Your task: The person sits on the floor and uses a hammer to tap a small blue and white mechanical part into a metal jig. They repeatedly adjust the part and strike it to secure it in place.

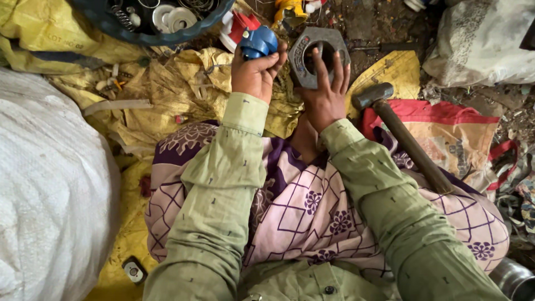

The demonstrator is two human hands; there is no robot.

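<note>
My left hand (255,71) is closed around a small blue plastic part (258,42), held up above the yellow sacking. My right hand (326,92) rests with spread fingers against a heavy grey metal plate with a round hole (315,53), which stands tilted on the ground just beyond my knees. Both arms wear olive-green sleeves over a purple and pink patterned cloth on my lap. A hammer (405,135) with a wooden handle lies to the right of the right hand, its steel head near the plate.
A dark blue basin (155,38) with springs and white discs sits at the top left. A big white sack (50,189) fills the left side. Yellow sacking (161,95), a red-trimmed bag (457,134), another white sack (485,39) and scattered scrap surround me.
</note>
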